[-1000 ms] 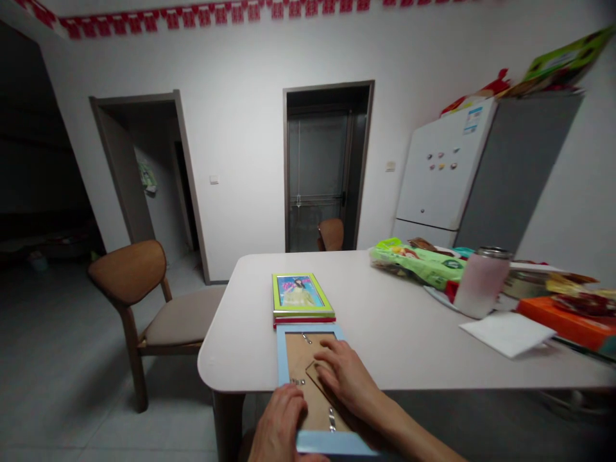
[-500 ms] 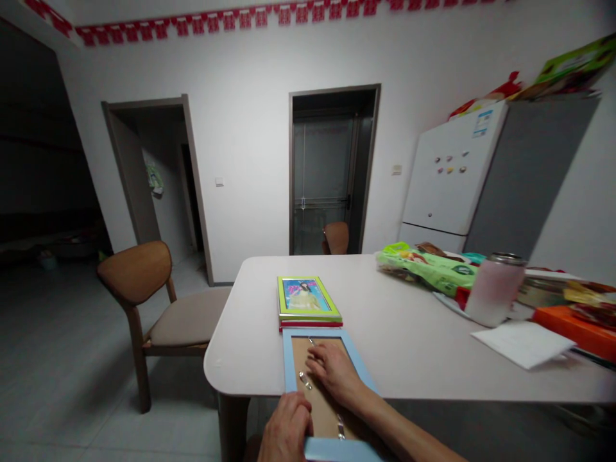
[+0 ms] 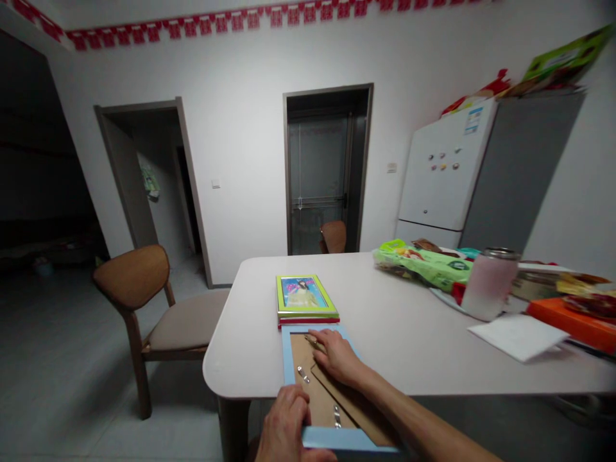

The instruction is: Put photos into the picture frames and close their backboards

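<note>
A light blue picture frame (image 3: 287, 353) lies face down at the table's near edge, its brown backing board (image 3: 321, 398) and small metal clips showing. My right hand (image 3: 337, 356) rests on the far part of the backing, fingers curled down at a clip near the top rim. My left hand (image 3: 283, 427) grips the frame's near left edge, partly cut off by the picture's bottom. Just beyond the blue frame lies a green-rimmed frame (image 3: 303, 295) with a photo, stacked on a red one.
The white table (image 3: 394, 333) carries a green snack bag (image 3: 423, 264), a pink jar (image 3: 489, 283), white paper (image 3: 517, 335) and an orange box (image 3: 572, 321) on the right. A wooden chair (image 3: 144, 301) stands left; a fridge (image 3: 462, 173) right.
My right hand has slid further up the backing board toward the frame's far rim. The left hand has stayed on the near edge. The camera view shifted slightly.
</note>
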Demonstrator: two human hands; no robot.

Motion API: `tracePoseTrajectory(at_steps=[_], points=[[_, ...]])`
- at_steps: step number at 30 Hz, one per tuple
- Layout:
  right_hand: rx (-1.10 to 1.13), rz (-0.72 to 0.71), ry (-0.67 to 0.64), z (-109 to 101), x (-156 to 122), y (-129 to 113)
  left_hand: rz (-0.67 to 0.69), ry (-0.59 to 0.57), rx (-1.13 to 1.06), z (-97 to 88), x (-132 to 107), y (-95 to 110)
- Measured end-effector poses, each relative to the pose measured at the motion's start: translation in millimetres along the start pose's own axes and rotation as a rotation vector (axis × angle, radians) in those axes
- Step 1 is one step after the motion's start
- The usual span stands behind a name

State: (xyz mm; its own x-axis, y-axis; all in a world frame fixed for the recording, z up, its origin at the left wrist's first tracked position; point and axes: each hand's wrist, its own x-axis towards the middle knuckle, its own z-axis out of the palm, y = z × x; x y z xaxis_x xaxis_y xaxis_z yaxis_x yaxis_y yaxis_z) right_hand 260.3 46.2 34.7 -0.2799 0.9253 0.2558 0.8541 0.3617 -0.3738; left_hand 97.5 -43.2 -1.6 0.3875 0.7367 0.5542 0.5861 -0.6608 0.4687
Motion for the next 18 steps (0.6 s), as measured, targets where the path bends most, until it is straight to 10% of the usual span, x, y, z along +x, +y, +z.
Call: tracePoseTrajectory(at_steps=[6,18], points=[[0.215,-0.205,-0.329,-31,-44,4,-0.171,-0.038,-0.021,-2.6,11,-2],[0.194,-0.039,-0.061,-10,-45,5,-0.222,-0.061,-0.072,-2.9,14,2]])
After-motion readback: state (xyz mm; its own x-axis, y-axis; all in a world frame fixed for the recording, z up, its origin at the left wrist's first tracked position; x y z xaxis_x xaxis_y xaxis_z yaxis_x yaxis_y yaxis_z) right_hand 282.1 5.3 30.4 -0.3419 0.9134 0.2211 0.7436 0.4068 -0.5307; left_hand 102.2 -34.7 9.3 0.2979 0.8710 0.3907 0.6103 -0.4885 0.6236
